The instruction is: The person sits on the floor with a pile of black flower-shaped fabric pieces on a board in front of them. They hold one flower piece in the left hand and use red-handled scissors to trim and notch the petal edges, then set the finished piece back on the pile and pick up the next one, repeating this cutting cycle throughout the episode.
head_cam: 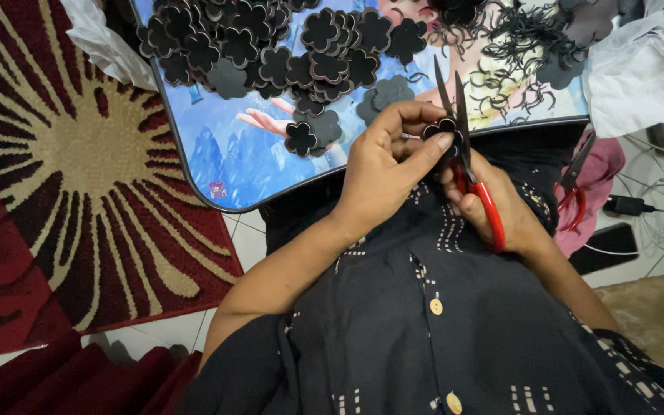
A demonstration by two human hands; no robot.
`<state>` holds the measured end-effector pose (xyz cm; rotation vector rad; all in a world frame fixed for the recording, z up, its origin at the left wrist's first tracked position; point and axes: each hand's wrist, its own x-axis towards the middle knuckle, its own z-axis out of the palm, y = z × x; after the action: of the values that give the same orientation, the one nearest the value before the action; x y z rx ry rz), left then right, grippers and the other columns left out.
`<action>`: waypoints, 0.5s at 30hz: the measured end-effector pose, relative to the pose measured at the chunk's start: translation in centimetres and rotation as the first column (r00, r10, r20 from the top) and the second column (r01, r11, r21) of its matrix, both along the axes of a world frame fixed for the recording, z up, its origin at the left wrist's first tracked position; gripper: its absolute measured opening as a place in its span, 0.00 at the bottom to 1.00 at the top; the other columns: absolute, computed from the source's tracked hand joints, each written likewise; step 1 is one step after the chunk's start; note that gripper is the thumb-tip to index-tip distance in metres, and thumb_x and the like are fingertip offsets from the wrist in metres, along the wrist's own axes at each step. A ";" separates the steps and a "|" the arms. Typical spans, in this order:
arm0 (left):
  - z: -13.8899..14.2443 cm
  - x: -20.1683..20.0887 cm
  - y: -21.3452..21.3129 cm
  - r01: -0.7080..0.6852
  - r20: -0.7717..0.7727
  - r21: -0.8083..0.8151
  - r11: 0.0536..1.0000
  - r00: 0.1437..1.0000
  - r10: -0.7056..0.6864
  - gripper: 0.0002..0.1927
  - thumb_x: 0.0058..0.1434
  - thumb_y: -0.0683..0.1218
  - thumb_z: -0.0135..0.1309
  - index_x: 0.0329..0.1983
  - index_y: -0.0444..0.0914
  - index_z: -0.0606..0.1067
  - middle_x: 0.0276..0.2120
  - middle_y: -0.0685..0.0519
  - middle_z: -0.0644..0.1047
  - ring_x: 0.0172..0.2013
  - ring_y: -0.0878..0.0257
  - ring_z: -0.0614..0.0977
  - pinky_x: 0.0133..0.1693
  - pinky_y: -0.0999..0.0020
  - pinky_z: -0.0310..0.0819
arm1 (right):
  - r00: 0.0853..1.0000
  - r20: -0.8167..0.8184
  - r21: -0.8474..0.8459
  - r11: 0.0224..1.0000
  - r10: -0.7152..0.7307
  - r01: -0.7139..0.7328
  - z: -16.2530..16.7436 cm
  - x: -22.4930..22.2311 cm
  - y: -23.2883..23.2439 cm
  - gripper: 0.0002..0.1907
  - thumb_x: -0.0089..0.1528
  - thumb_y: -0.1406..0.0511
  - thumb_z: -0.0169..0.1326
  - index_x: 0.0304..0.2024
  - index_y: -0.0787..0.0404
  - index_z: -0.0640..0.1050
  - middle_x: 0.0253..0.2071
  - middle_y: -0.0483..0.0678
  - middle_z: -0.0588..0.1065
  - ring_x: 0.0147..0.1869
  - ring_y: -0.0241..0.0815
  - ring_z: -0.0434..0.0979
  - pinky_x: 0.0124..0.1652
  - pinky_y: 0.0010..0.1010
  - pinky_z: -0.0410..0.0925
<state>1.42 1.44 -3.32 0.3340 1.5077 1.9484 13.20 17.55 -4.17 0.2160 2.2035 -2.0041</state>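
Black flower cutout (446, 127) pinched in left hand (382, 173); right hand (493, 204) grips red-handled scissors (470, 165) beside it.

Single head-worn view, looking steeply down, close over lap and tray (194, 180)

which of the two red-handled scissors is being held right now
The red-handled scissors in the right hand, blades pointing up beside the black flower piece pinched by the left hand. The other pair lies untouched on pink cloth further right.
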 end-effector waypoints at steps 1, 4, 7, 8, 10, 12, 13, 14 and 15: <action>0.0 0.0 0.0 0.001 0.010 0.014 1.000 1.000 -0.001 0.15 0.68 0.39 0.59 0.56 0.32 0.73 0.46 0.52 0.78 0.42 0.71 0.81 0.46 0.76 0.78 | 1.000 0.001 0.009 1.000 0.000 0.000 0.0 0.0 0.0 0.44 0.60 0.30 0.44 0.50 0.63 0.68 0.32 0.42 0.66 0.32 0.31 0.63 0.32 0.23 0.60; -0.2 0.0 0.0 0.003 0.026 0.035 0.999 1.000 -0.004 0.15 0.68 0.39 0.59 0.56 0.32 0.73 0.46 0.52 0.79 0.43 0.71 0.82 0.47 0.75 0.79 | 1.000 -0.001 0.030 1.000 0.004 -0.004 -0.1 0.0 0.1 0.45 0.60 0.29 0.43 0.49 0.63 0.68 0.32 0.41 0.66 0.31 0.31 0.63 0.31 0.23 0.60; -0.3 -0.1 0.0 0.006 0.027 0.034 0.999 1.000 -0.007 0.15 0.68 0.39 0.59 0.56 0.32 0.73 0.46 0.52 0.79 0.43 0.71 0.82 0.46 0.75 0.79 | 1.000 -0.001 0.034 0.999 0.006 -0.006 -0.2 0.1 0.1 0.44 0.60 0.29 0.43 0.48 0.62 0.68 0.31 0.41 0.66 0.31 0.30 0.63 0.31 0.22 0.60; -0.3 -0.1 0.0 0.005 0.028 0.047 0.999 1.000 -0.006 0.15 0.68 0.39 0.59 0.56 0.32 0.73 0.46 0.52 0.79 0.43 0.71 0.82 0.46 0.75 0.79 | 1.000 0.002 0.033 0.999 0.003 -0.003 -0.3 0.1 0.1 0.44 0.60 0.29 0.43 0.48 0.62 0.68 0.30 0.40 0.66 0.31 0.30 0.63 0.31 0.22 0.60; -0.3 -0.2 0.1 0.006 0.027 0.045 0.999 1.000 -0.008 0.16 0.68 0.39 0.60 0.57 0.32 0.73 0.46 0.52 0.79 0.42 0.71 0.82 0.46 0.75 0.79 | 1.000 0.013 0.016 1.000 -0.001 0.000 -0.4 0.1 0.2 0.43 0.59 0.29 0.44 0.47 0.62 0.68 0.30 0.40 0.65 0.30 0.29 0.62 0.30 0.22 0.59; -0.1 -0.4 -0.1 0.012 0.022 0.016 1.000 1.000 -0.013 0.16 0.68 0.39 0.60 0.56 0.32 0.73 0.45 0.52 0.80 0.41 0.71 0.81 0.45 0.75 0.79 | 1.000 0.029 -0.018 1.000 -0.001 0.001 -0.5 0.2 0.2 0.43 0.58 0.30 0.47 0.46 0.61 0.67 0.29 0.40 0.64 0.29 0.30 0.61 0.28 0.22 0.58; -0.1 -0.4 -0.1 0.007 -0.001 -0.007 1.000 1.000 -0.007 0.15 0.67 0.39 0.60 0.56 0.32 0.73 0.45 0.52 0.80 0.42 0.71 0.82 0.45 0.75 0.79 | 0.999 0.035 -0.030 1.000 -0.001 0.002 -0.5 0.2 0.3 0.42 0.58 0.30 0.47 0.46 0.61 0.67 0.29 0.40 0.64 0.28 0.29 0.61 0.28 0.22 0.58; 0.0 -0.5 -0.2 0.001 -0.023 -0.029 1.000 1.000 -0.001 0.15 0.67 0.39 0.60 0.56 0.33 0.73 0.45 0.52 0.80 0.42 0.71 0.82 0.46 0.75 0.79 | 0.999 0.041 -0.043 0.999 0.000 0.002 -0.5 0.3 0.4 0.42 0.58 0.31 0.48 0.45 0.61 0.67 0.29 0.40 0.64 0.28 0.29 0.60 0.28 0.21 0.57; 0.1 -0.5 -0.2 -0.006 -0.046 -0.052 0.999 0.999 0.004 0.15 0.67 0.38 0.60 0.56 0.33 0.73 0.45 0.53 0.79 0.42 0.72 0.82 0.46 0.76 0.80 | 0.999 0.047 -0.056 0.998 0.001 0.002 -0.5 0.4 0.4 0.41 0.58 0.31 0.48 0.45 0.61 0.67 0.29 0.40 0.64 0.28 0.29 0.60 0.27 0.21 0.57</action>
<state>0.93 1.20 -3.24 0.3544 1.5873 1.9134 13.55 17.94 -4.68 0.2545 2.1164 -2.0359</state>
